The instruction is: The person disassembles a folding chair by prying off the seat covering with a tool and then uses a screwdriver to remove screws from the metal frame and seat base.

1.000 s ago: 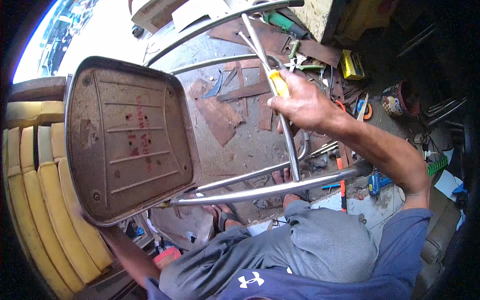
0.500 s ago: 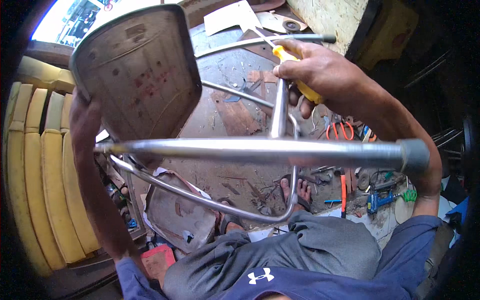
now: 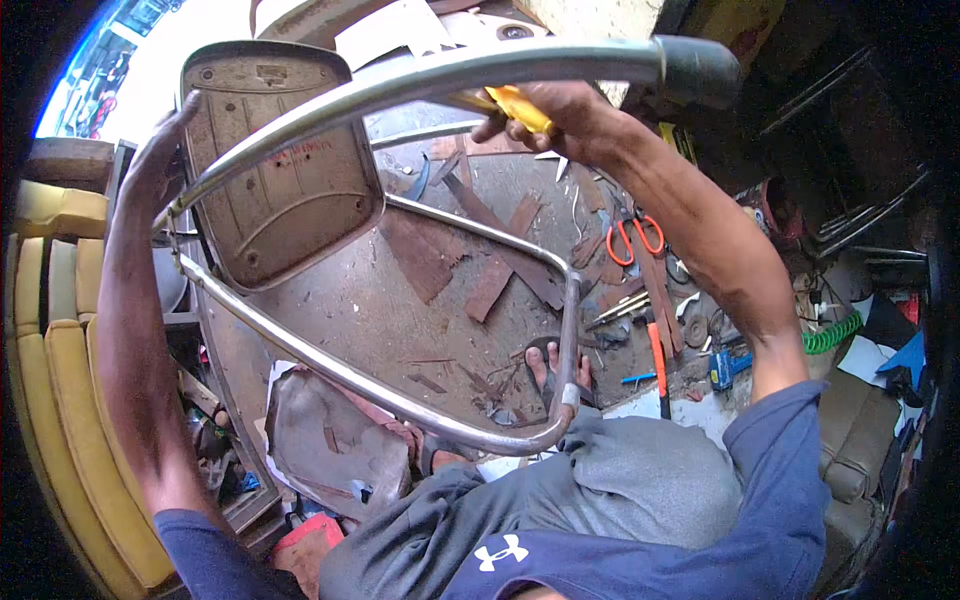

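Observation:
A metal chair frame [image 3: 380, 396] of bent shiny tube is tilted across my lap and the space before me. Its worn brown panel [image 3: 275, 190] is at the far left. My left hand [image 3: 178, 130] grips the chair at the panel's left edge, its fingers partly hidden behind it. In my right hand [image 3: 560, 118] is a screwdriver with a yellow handle [image 3: 522, 108], held under the upper tube. That tube, ending in a dark rubber cap [image 3: 697, 70], hides part of the screwdriver and hand.
Yellow foam cushions [image 3: 75, 410] are stacked at the left. On the floor lie brown scraps [image 3: 490, 285], orange-handled scissors [image 3: 634, 240], an orange-handled tool [image 3: 656, 355] and a blue air tool [image 3: 728, 370] near a green coiled hose [image 3: 832, 333]. A worn seat panel [image 3: 335, 430] lies by my feet.
The chair has been turned and tilted, its capped tube swinging up and away. My right hand with the screwdriver has moved left. The panel now sits lower and farther off.

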Motion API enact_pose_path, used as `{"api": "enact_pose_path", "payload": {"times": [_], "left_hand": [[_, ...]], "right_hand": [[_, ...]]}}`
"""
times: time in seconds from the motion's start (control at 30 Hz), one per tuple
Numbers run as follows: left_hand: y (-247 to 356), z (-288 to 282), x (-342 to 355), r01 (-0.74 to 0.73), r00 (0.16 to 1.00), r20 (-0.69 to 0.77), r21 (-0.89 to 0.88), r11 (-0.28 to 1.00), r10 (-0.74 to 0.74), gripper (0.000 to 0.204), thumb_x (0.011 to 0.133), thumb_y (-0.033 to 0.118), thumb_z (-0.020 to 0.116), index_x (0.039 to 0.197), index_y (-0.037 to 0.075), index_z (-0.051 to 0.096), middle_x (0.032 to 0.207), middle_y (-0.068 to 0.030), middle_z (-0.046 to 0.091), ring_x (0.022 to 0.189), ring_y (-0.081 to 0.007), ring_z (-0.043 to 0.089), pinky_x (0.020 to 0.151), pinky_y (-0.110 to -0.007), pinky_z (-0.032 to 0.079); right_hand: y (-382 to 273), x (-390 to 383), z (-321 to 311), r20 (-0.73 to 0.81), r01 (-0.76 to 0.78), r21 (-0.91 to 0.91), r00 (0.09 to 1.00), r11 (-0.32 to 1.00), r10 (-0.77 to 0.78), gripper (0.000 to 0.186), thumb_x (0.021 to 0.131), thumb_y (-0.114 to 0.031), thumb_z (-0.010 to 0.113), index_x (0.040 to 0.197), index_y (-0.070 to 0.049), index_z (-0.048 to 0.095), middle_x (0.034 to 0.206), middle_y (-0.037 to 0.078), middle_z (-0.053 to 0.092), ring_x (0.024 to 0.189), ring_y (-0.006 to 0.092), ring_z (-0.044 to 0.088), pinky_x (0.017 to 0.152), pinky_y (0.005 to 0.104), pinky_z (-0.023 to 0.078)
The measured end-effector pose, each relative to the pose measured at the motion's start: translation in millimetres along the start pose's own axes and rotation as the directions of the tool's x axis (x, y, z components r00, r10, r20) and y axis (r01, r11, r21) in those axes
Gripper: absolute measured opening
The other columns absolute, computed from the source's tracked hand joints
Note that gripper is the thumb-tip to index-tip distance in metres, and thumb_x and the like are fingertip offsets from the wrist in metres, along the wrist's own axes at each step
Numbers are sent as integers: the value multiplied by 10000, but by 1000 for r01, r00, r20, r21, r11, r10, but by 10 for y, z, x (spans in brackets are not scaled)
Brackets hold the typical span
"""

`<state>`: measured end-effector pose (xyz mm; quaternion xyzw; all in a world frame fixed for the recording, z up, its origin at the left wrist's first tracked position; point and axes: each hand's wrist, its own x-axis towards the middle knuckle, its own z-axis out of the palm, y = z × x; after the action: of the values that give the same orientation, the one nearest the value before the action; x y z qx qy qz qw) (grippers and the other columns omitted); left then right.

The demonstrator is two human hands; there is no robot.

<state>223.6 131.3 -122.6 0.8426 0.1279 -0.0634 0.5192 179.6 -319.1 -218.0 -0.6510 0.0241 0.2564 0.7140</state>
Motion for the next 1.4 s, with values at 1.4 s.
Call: {"api": "enact_pose_path", "payload": {"times": [1.4], "left_hand": [[-1904, 542, -815, -331, 847, -362, 215, 919, 390, 626, 866, 179, 788, 1386, 19, 480, 1236, -125, 613, 1108, -245, 597, 952, -374, 483]], "right_hand": [[832, 582, -413, -349, 295, -277, 856, 915, -381, 419, 881, -443, 764, 873, -41, 649, 644, 11, 583, 477, 82, 545, 406, 271, 385]]}}
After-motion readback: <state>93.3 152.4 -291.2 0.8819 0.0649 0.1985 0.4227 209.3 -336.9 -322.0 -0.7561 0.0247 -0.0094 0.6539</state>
